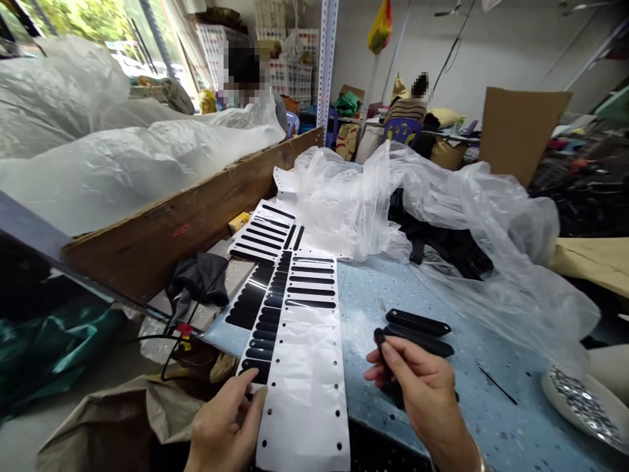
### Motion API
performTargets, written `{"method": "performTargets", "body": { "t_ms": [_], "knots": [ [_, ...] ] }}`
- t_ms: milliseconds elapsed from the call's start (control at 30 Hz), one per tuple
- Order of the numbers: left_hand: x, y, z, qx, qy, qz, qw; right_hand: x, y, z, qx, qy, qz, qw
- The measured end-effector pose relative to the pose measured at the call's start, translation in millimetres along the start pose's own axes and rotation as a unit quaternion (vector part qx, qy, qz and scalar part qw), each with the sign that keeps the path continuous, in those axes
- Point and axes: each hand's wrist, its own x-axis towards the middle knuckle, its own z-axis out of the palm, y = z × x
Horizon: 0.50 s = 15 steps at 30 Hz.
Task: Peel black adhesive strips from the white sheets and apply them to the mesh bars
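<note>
Both hands come up from the lower edge of the view, forearms cut off by it. The left hand lies knuckles up, its fingers curled and the fingertips pinched together, pointing right. The right hand sits higher and well apart from it, back toward the camera, fingers folded in a loose grip, thumb pointing left.

Your pale blue speckled table carries white backing sheets of black stickers, two black strips just beside your hand, crumpled clear plastic over dark goods, and a thin black sliver.
</note>
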Motion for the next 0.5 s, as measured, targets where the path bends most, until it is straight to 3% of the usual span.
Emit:
{"method": "performTargets", "body": {
  "t_ms": [67,133,200,267,367,500],
  "knots": [
    [-2.5,18.9,9.7,-0.016,-0.064,0.027,0.997,-10.8,3.9,-1.5,-0.124,-0.021,-0.106,0.986],
    [-7.3,39.0,27.7,-0.098,-0.193,-0.021,0.976,-21.7,8.1,0.2,-0.253,-0.045,-0.26,0.931],
    [-10.8,56.1,49.4,-0.195,-0.305,-0.105,0.926,-29.7,10.9,1.1,-0.355,-0.059,-0.376,0.854],
    [-10.6,69.0,69.2,-0.268,-0.365,-0.172,0.875,-33.4,12.4,-2.6,-0.419,-0.057,-0.42,0.803],
    [-3.6,82.3,89.3,-0.308,-0.405,-0.209,0.835,-34.5,12.2,-19.4,-0.443,-0.033,-0.408,0.797],
    [8.7,93.4,102.6,-0.298,-0.433,-0.201,0.826,-36.9,11.2,-54.8,-0.402,-0.009,-0.387,0.83]
  ]
}}
